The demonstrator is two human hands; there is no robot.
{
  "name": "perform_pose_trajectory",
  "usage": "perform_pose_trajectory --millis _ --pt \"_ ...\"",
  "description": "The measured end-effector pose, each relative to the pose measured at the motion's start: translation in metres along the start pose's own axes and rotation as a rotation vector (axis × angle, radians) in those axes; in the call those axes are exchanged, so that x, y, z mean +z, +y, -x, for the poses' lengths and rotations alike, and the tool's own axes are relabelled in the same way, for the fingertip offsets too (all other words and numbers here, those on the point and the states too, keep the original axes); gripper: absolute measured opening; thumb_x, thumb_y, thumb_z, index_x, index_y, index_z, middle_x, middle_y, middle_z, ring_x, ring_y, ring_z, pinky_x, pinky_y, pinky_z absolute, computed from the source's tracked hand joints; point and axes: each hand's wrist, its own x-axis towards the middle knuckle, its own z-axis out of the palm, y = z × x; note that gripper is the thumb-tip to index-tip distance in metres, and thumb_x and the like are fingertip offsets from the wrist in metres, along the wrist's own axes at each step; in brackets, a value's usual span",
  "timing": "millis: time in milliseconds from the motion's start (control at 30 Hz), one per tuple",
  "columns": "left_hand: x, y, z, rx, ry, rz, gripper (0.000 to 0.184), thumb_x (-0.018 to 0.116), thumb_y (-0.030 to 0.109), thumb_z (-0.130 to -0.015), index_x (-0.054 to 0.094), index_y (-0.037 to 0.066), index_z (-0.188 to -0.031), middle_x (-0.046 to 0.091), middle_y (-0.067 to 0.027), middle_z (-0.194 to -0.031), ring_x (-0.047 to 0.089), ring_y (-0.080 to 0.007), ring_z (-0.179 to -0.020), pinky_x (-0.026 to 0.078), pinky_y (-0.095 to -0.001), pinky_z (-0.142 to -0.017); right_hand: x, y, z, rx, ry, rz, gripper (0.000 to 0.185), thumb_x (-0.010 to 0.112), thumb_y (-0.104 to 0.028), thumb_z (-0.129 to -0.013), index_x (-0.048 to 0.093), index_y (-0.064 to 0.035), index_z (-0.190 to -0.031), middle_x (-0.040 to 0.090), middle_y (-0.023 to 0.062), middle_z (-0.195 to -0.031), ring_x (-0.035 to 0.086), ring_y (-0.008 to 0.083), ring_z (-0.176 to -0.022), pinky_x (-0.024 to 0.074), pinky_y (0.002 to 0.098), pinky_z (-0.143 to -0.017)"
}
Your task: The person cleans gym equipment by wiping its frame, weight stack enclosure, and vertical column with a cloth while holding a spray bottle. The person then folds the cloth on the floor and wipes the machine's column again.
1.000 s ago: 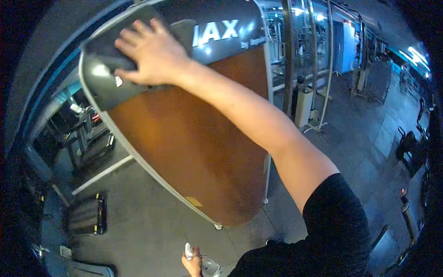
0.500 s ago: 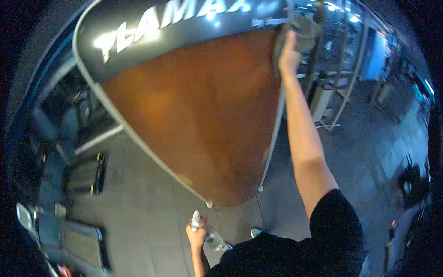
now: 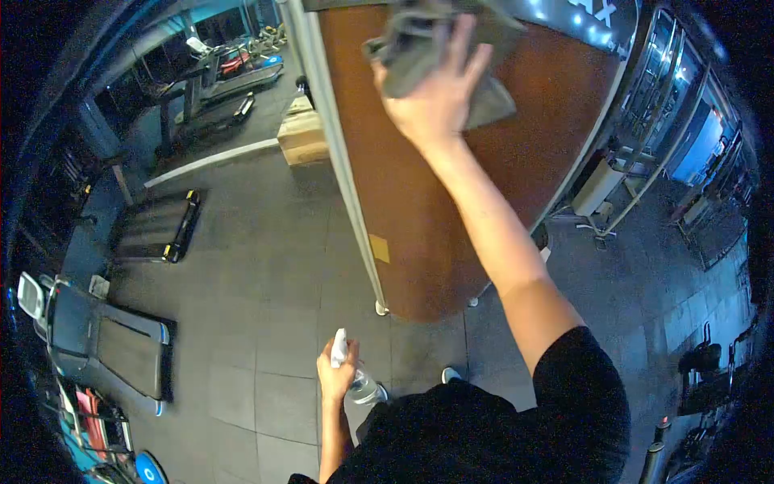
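My right hand (image 3: pixel 435 101) is raised at the top centre, fingers spread over a grey cloth (image 3: pixel 492 101) pressed against the brown panel (image 3: pixel 516 137) of a tall board with a metal frame. The cloth's folds stick out around my fingers. White letters on a dark band (image 3: pixel 564 16) show above the panel. Low in the view, my left hand (image 3: pixel 337 375) is wrapped round the neck of a clear spray bottle (image 3: pixel 367 390) with a white head, held away from the board.
Treadmills (image 3: pixel 129 355) stand on the left, with a cardboard box (image 3: pixel 302 137) behind the board's left edge. Gym machines (image 3: pixel 601 181) line the right. Dark tiled floor (image 3: pixel 266 306) lies below, with a shoe (image 3: pixel 451 374) near my body.
My right hand has moved left from the board's right edge onto the brown panel, with the cloth. The view has shifted, showing more treadmills. My left hand still holds the bottle.
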Motion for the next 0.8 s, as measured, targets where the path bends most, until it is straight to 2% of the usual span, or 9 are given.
perform_pose_trajectory --millis 133,300,433,500,567,633,700,767,800 --pt "-0.057 0.019 -0.002 0.137 0.115 -0.216 0.024 0.078 0.021 -0.091 0.069 -0.001 -0.096 0.07 -0.0107 -0.076 0.07 -0.0206 -0.067 0.055 -0.0361 -0.064 0.065 -0.086 0.003 -0.282 -0.269 0.155 0.096 0.066 -0.053 -0.084 0.034 -0.0061 -0.161 0.021 0.0183 -0.171 0.015 0.0364 -0.159 0.0155 0.0638 -0.124" --pt "-0.099 -0.003 -0.007 0.105 0.224 -0.123 0.023 0.077 0.02 -0.09 0.068 -0.001 -0.089 0.068 -0.0077 -0.073 0.064 -0.0175 -0.064 0.052 -0.036 -0.063 0.091 -0.104 0.021 -0.494 -0.261 0.046 0.074 0.058 -0.03 -0.089 0.042 0.0012 -0.154 0.034 0.0167 -0.166 0.025 0.0319 -0.157 0.0174 0.0551 -0.126" --pt "-0.095 -0.013 -0.017 0.008 0.142 -0.024 0.021 0.078 0.018 -0.091 0.069 -0.001 -0.092 0.067 -0.0044 -0.076 0.061 -0.0128 -0.066 0.051 -0.0316 -0.061 0.057 -0.062 0.017 -0.469 -0.248 -0.219 0.072 0.061 -0.032 -0.086 0.048 0.0001 -0.15 0.037 0.018 -0.164 0.026 0.0353 -0.156 0.0166 0.0543 -0.127" --pt "-0.086 -0.028 -0.03 0.011 0.103 -0.015 0.022 0.079 0.018 -0.091 0.069 -0.001 -0.095 0.067 -0.0044 -0.078 0.061 -0.0124 -0.066 0.051 -0.0307 -0.06 0.027 -0.034 0.007 -0.472 -0.252 -0.083 0.077 0.066 -0.037 -0.084 0.049 -0.0019 -0.15 0.036 0.0187 -0.164 0.027 0.0364 -0.155 0.0178 0.056 -0.126" --pt "-0.065 -0.015 -0.035 0.048 0.05 -0.095 0.022 0.079 0.018 -0.091 0.069 -0.002 -0.096 0.067 -0.0039 -0.078 0.061 -0.0125 -0.065 0.052 -0.0316 -0.059 0.001 0.004 0.001 -0.378 -0.197 -0.185 0.088 0.073 -0.046 -0.078 0.047 -0.0065 -0.153 0.036 0.0185 -0.164 0.027 0.0362 -0.155 0.0198 0.0582 -0.125" --pt "-0.044 -0.027 -0.055 0.045 -0.017 -0.068 0.022 0.078 0.018 -0.091 0.07 -0.002 -0.096 0.068 -0.004 -0.078 0.061 -0.0124 -0.066 0.052 -0.0316 -0.061 -0.025 0.049 -0.001 -0.307 -0.195 -0.15 0.111 0.087 -0.049 -0.061 0.043 -0.0141 -0.157 0.035 0.0177 -0.165 0.028 0.0371 -0.155 0.0239 0.0602 -0.122" --pt "-0.014 -0.015 -0.06 0.035 -0.069 -0.037 0.022 0.078 0.018 -0.091 0.07 -0.002 -0.096 0.068 -0.0042 -0.079 0.062 -0.0122 -0.067 0.053 -0.0317 -0.062 -0.038 0.099 0.008 -0.227 -0.063 -0.198 0.11 0.089 -0.047 -0.063 0.042 -0.0094 -0.156 0.037 0.0191 -0.163 0.031 0.0405 -0.152 0.0254 0.0596 -0.121" --pt "0.014 0.029 -0.054 0.032 -0.097 -0.143 0.022 0.079 0.019 -0.091 0.07 -0.001 -0.096 0.07 -0.0058 -0.079 0.064 -0.0127 -0.071 0.054 -0.0316 -0.066 -0.032 0.144 0.019 -0.14 0.13 -0.151 0.098 0.084 -0.048 -0.076 0.042 -0.0137 -0.158 0.036 0.014 -0.166 0.032 0.0405 -0.152 0.026 0.0599 -0.121" --pt "0.024 0.01 -0.064 0.122 -0.087 -0.135 0.024 0.079 0.021 -0.091 0.071 -0.001 -0.097 0.071 -0.0078 -0.079 0.066 -0.0135 -0.072 0.054 -0.032 -0.067 -0.014 0.176 0.028 -0.038 0.256 -0.352 0.097 0.083 -0.05 -0.078 0.044 -0.0076 -0.155 0.04 0.017 -0.162 0.036 0.0392 -0.149 0.0279 0.0564 -0.12"
